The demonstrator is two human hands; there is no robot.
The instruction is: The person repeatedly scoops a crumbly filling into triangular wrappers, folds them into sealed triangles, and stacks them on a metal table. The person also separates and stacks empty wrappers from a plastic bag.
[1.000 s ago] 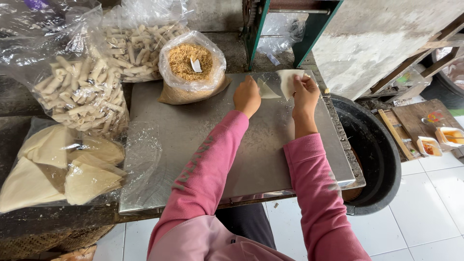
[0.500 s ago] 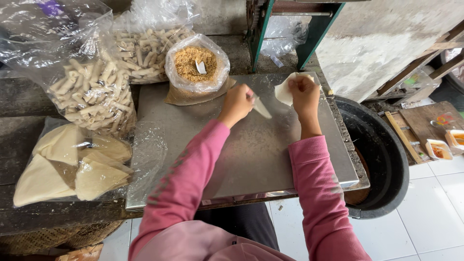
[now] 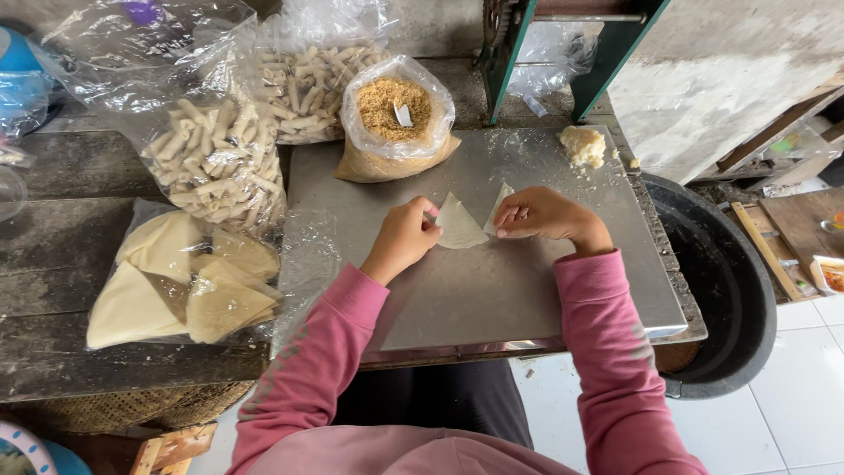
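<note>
A thin pale triangular dough wrapper point(image 3: 461, 225) lies on the metal work plate point(image 3: 492, 290). My left hand point(image 3: 403, 239) pinches its left edge. My right hand point(image 3: 541, 213) holds a second thin wrapper piece point(image 3: 499, 206) just to the right, its fingers curled on it. The two pieces touch or overlap between my hands. Both arms wear pink sleeves.
A bag of brown crumbs point(image 3: 396, 116) stands at the plate's back left. Bags of rolled pastries point(image 3: 220, 163) and a bag of triangular wrappers point(image 3: 180, 281) lie on the wooden table at left. A dough lump point(image 3: 584, 145) sits back right. A black tub point(image 3: 721, 281) stands at right.
Both hands have come nearer, from the plate's far edge to its middle, bringing the wrapper pieces with them. The dough lump at the back right is now uncovered.
</note>
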